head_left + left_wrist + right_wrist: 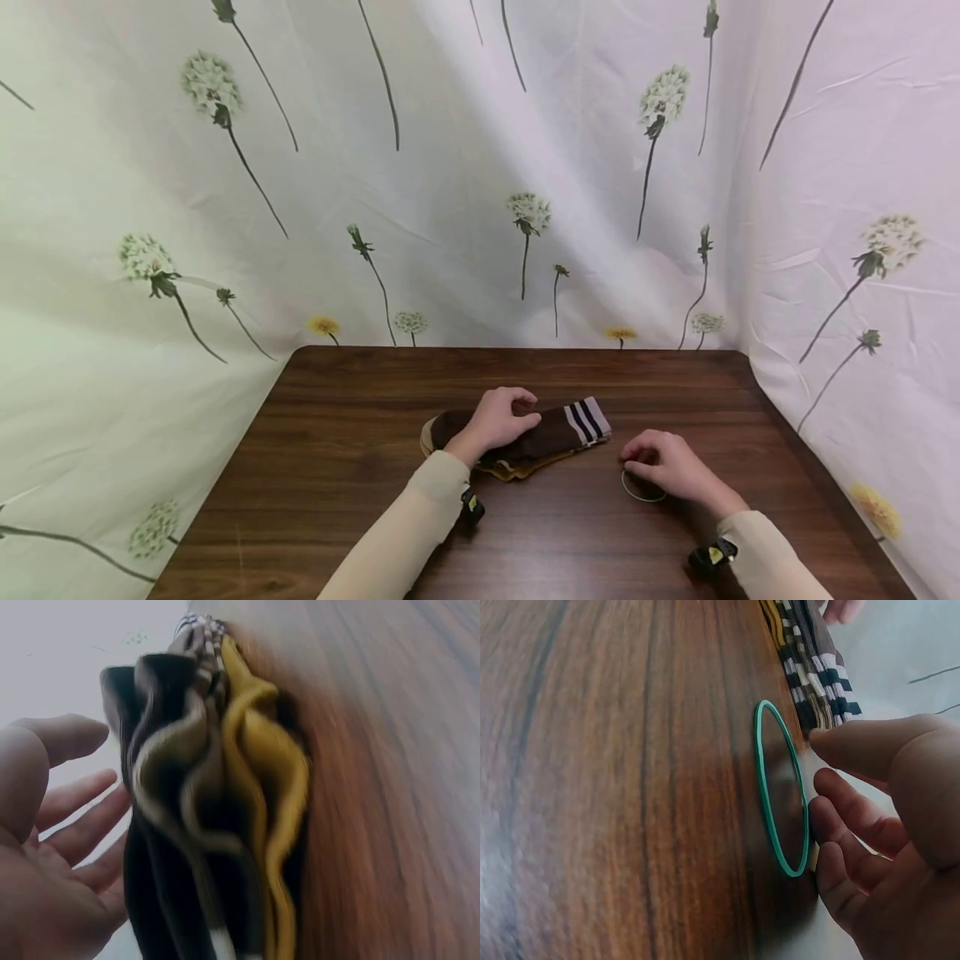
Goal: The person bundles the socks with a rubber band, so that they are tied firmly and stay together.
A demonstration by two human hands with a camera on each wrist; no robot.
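A stack of socks [551, 429] lies on the table, dark brown on top, with striped cuffs at its right end. Mustard and beige edges [277, 765] show among the layers in the left wrist view. Over the stack's left half is my left hand [498, 421], fingers loosely bent and thumb apart from them. To the right of the cuffs, a thin green rubber band [763, 776] rests flat on the wood. My right hand [671, 467] hovers right at the band with bent fingers, and its fingertips [823, 814] come close to the band's side.
The dark wood-grain table [337, 400] carries both the socks and the band. White cloth [450, 208] printed with dandelions hangs behind it and along both sides. A black camera is strapped to each wrist, over cream sleeves [405, 525].
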